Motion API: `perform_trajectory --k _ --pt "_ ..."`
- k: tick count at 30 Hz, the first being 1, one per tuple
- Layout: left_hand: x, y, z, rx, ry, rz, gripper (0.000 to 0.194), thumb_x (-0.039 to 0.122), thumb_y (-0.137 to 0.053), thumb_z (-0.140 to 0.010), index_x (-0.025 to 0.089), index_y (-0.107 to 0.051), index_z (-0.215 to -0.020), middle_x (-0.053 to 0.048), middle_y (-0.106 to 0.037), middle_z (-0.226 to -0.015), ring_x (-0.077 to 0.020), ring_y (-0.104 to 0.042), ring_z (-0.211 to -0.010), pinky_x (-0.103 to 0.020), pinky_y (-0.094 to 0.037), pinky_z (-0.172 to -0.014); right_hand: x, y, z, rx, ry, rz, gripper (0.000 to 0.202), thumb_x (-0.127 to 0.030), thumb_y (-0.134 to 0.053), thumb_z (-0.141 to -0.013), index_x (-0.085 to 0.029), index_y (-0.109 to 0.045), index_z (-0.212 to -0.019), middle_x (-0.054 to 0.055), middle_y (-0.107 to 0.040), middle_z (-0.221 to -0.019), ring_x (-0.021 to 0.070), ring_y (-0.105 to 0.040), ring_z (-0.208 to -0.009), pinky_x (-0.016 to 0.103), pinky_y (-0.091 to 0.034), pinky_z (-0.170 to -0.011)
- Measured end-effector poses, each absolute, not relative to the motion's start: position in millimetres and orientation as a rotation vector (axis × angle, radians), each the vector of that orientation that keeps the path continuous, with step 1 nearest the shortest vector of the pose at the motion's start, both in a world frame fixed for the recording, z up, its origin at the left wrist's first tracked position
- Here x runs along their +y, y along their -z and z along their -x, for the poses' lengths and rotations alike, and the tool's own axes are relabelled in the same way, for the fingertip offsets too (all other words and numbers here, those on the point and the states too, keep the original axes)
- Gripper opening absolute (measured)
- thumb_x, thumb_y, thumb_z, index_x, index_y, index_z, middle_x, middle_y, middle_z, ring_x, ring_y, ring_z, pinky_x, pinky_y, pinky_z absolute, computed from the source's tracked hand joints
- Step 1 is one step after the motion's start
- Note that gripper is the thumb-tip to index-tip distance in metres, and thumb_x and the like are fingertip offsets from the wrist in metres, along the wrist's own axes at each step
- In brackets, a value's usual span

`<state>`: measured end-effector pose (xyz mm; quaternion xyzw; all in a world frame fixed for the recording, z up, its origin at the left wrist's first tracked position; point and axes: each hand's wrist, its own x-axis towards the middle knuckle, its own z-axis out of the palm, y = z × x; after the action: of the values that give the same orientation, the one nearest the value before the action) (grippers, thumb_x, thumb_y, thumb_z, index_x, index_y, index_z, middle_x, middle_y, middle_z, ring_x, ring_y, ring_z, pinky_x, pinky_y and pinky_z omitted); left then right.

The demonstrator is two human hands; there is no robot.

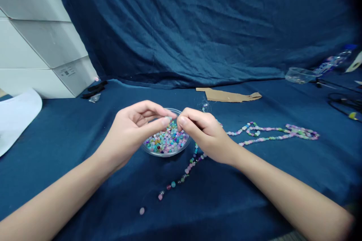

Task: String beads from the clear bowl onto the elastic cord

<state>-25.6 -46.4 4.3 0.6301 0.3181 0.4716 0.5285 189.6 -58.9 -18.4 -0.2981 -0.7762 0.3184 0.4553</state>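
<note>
My left hand [135,128] pinches a small pale blue bead [170,118] between thumb and fingertips. Almost touching it, my right hand [205,130] is closed in a pinch, and what lies between its fingers is too small to make out. Below both hands stands a clear round bowl [165,154] of many-coloured beads [166,141], partly covered by the fingers. From under my right hand a bead strand [192,164] runs toward the front, its beads spaced wider at the near end. A pink bead [141,211] lies apart beyond that end.
More strung beads [266,139] lie looped on the blue cloth at right. Behind are a torn cardboard piece [226,95] and a tangle of clear thread [204,106]. White boxes [42,41] stand at left; a clear tub [299,76], bottle [330,64] and cables [343,101] sit far right.
</note>
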Motion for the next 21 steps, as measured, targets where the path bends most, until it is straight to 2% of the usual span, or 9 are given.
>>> perform_trajectory --k 3,6,8,13,16,21 --pt "-49.6 -5.0 26.1 0.776 -1.148 -1.432 0.011 0.020 -0.084 -0.087 0.020 -0.074 -0.092 -0.003 -0.083 -0.103 -0.0139 -0.078 -0.100 -0.017 -0.063 -0.088 -60.3 17.0 -188.9 -1.880 -0.780 0.749 0.030 -0.032 -0.050 -0.110 -0.017 -0.059 -0.086 -0.003 -0.050 -0.074 0.0096 -0.043 -0.066 0.024 -0.035 -0.062" --pt "-52.0 -4.4 25.7 0.783 -1.157 -1.510 0.009 0.019 -0.085 -0.085 0.020 -0.077 -0.088 0.001 -0.082 -0.088 -0.0102 -0.078 -0.086 -0.012 -0.062 -0.081 -61.3 16.2 -188.6 -1.892 -0.796 0.727 0.031 -0.033 -0.050 -0.110 -0.017 -0.058 -0.085 -0.003 -0.050 -0.074 0.0095 -0.044 -0.067 0.024 -0.036 -0.062" --pt "-52.8 -2.5 25.6 0.796 -1.140 -1.591 0.008 0.018 -0.086 -0.084 0.021 -0.081 -0.089 0.002 -0.081 -0.086 -0.0082 -0.077 -0.082 -0.009 -0.060 -0.078 -61.6 16.3 -188.9 -1.900 -0.809 0.702 0.032 -0.033 -0.050 -0.110 -0.017 -0.057 -0.082 -0.003 -0.050 -0.074 0.0093 -0.044 -0.067 0.024 -0.036 -0.062" --pt "-53.5 2.3 26.6 0.799 -1.128 -1.654 0.024 0.015 -0.090 -0.078 0.026 -0.084 -0.098 0.003 -0.082 -0.089 -0.0088 -0.077 -0.083 -0.010 -0.061 -0.079 -61.9 17.4 -191.2 -1.913 -0.814 0.655 0.034 -0.030 -0.051 -0.109 -0.017 -0.053 -0.078 -0.003 -0.047 -0.071 0.0086 -0.042 -0.066 0.023 -0.036 -0.061" --pt "-53.9 2.9 26.5 0.786 -1.149 -1.599 0.024 0.010 -0.092 -0.071 0.024 -0.083 -0.089 0.004 -0.081 -0.083 -0.0099 -0.078 -0.077 -0.012 -0.063 -0.076 -62.5 18.0 -191.7 -1.913 -0.806 0.631 0.031 -0.025 -0.052 -0.108 -0.017 -0.053 -0.077 -0.003 -0.049 -0.072 0.0089 -0.044 -0.066 0.023 -0.037 -0.062" --pt "-53.4 3.2 26.4 0.835 -1.186 -1.643 0.015 0.014 -0.092 -0.073 0.023 -0.084 -0.083 0.003 -0.081 -0.082 -0.0096 -0.077 -0.077 -0.011 -0.063 -0.075 -63.5 17.3 -190.3 -1.925 -0.811 0.570 0.027 -0.020 -0.053 -0.106 -0.018 -0.054 -0.079 -0.003 -0.051 -0.073 0.0088 -0.045 -0.067 0.023 -0.038 -0.063"
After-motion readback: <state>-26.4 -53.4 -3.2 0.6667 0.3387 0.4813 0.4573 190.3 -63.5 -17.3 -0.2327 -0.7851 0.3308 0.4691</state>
